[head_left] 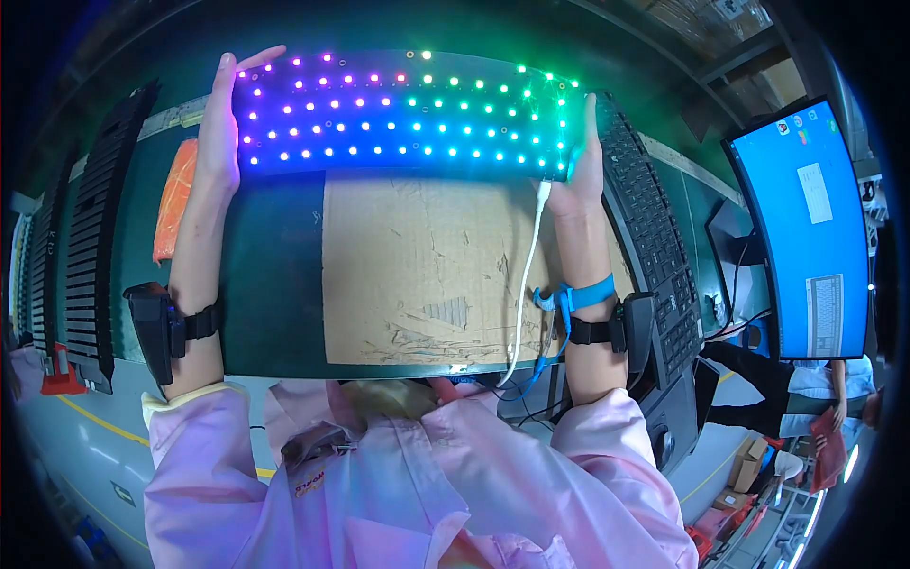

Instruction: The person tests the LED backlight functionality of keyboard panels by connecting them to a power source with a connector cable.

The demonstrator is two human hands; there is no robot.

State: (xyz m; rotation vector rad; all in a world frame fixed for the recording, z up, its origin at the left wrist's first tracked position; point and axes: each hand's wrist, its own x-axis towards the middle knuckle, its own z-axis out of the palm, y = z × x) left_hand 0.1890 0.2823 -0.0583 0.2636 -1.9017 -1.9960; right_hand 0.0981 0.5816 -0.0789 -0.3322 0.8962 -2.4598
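Note:
A dark keyboard circuit board (408, 114) glows with rows of small lights, purple and blue on the left, green on the right. It is raised above the table's far side, with one end in each hand. My left hand (221, 142) grips the left edge, thumb and fingers at its upper corner. At the opposite edge, my right hand (582, 180) is closed round the board's side, fingers partly hidden behind it. A white cable (527, 275) is plugged in near the lower right corner and runs down to the table's front edge. Below lies a worn cardboard sheet (408, 270).
To the right are a black keyboard (654, 228) and a lit monitor (801, 228). Black slotted racks (100, 247) and an orange packet (177, 204) lie left. A blue strap (592, 292) with a cord circles my right wrist. Another person (825, 384) stands far right.

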